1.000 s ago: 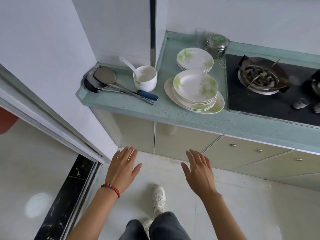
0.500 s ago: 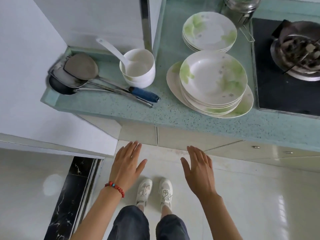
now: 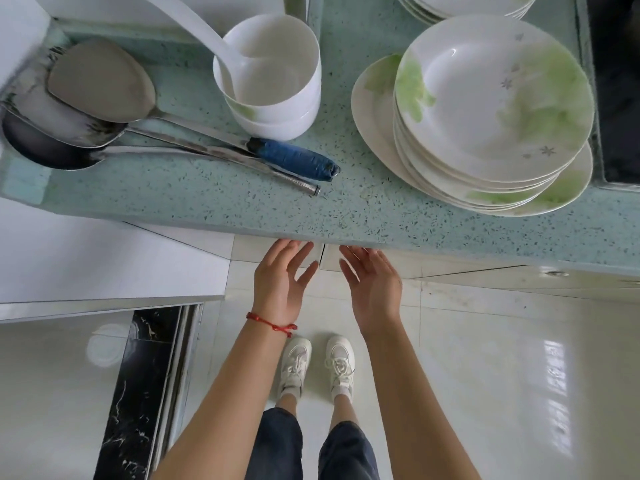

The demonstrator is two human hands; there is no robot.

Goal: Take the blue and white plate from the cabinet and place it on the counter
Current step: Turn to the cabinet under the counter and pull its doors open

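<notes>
No blue and white plate is in view. My left hand (image 3: 281,282), with a red bracelet at the wrist, and my right hand (image 3: 372,284) are both empty with fingers spread. Their fingertips reach just under the front edge of the green speckled counter (image 3: 207,206). They are on either side of the seam between two closed pale cabinet doors (image 3: 367,263). The doors are mostly hidden under the counter overhang.
On the counter lie a stack of white and green plates (image 3: 485,109), stacked white bowls with a ladle (image 3: 273,74), and metal spatulas and a ladle, one with a blue handle (image 3: 294,159). A black stove (image 3: 620,98) is at the right. My feet stand on the glossy tile floor.
I have stepped closer and the view tilted down. Both hands have moved forward and up from over the floor to the cabinet doors under the counter edge.
</notes>
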